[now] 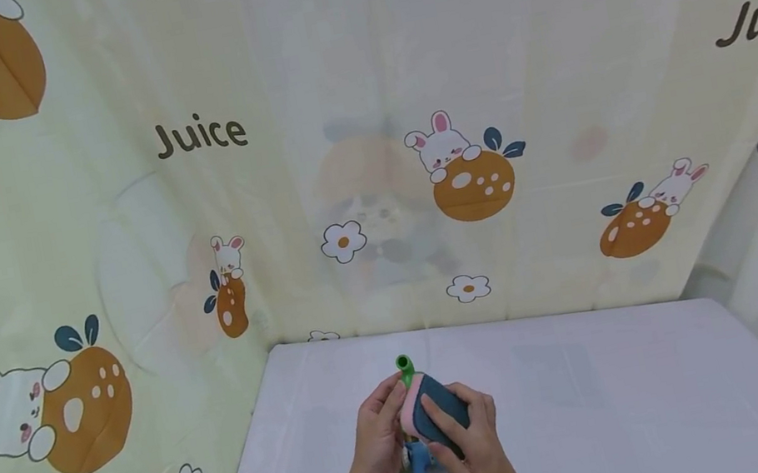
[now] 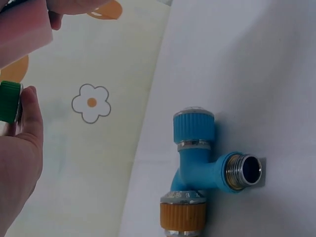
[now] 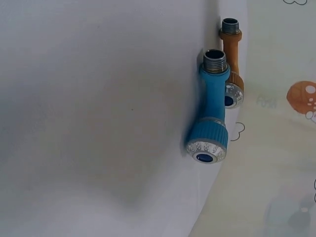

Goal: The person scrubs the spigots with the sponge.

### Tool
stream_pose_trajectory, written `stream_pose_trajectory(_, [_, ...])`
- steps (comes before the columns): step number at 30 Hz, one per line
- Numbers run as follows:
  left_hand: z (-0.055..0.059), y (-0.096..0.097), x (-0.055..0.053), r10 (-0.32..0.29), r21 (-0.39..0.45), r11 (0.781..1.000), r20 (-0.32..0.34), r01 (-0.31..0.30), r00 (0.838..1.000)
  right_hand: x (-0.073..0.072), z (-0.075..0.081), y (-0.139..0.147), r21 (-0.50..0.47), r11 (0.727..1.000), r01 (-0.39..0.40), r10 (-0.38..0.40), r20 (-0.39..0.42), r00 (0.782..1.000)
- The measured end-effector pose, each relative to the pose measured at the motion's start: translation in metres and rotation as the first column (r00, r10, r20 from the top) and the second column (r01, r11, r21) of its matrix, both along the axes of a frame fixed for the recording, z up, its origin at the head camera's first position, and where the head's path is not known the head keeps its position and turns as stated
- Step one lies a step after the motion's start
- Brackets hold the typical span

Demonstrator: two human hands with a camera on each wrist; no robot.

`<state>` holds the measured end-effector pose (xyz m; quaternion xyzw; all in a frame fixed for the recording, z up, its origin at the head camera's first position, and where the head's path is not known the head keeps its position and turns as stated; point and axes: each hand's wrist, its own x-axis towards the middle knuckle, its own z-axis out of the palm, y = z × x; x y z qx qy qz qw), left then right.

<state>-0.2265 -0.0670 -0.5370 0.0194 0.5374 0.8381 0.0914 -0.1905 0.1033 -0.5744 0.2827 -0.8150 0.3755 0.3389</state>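
My left hand (image 1: 379, 435) pinches a green tap (image 1: 410, 369) above the table, its spout pointing up and away. In the left wrist view the tap's ribbed green knob (image 2: 10, 101) shows beside my fingers. My right hand (image 1: 472, 444) grips a two-layer sponge (image 1: 440, 407), pink on one side and dark blue on the other. The sponge's pink side is against or very near the green tap; the exact contact is hidden. Below both hands a blue tap (image 1: 418, 470) lies on the table, with an orange tap (image 3: 231, 54) close beside it.
A white-covered table (image 1: 603, 383) extends around the hands. A printed curtain (image 1: 334, 67) with rabbits and orange fruit hangs behind its far edge and along the sides. Both taps on the table have threaded metal ends.
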Motion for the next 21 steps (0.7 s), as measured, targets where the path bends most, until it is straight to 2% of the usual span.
stream_pose_trajectory(4, [-0.001, 0.003, 0.002, -0.007, 0.039, 0.999, 0.029, 0.006, 1.0, -0.004, 0.001, 0.002, -0.007, 1.0, -0.005, 0.005, -0.026, 1.0])
stream_pose_trajectory(10, [-0.003, 0.006, 0.004, -0.094, 0.122, 0.989, 0.034, 0.089, 0.995, -0.008, 0.006, 0.003, -0.04, 0.999, -0.007, 0.007, -0.013, 1.0])
stream_pose_trajectory(15, [-0.004, 0.004, 0.007, -0.132, 0.117, 0.985, 0.052, 0.125, 0.99, -0.01, 0.01, 0.006, -0.024, 0.999, 0.029, -0.028, 0.041, 0.999])
stream_pose_trajectory(21, [-0.001, 0.004, 0.007, -0.158, 0.097, 0.983, 0.048, 0.153, 0.986, -0.014, 0.012, 0.009, -0.069, 0.995, 0.074, -0.071, 0.049, 0.996])
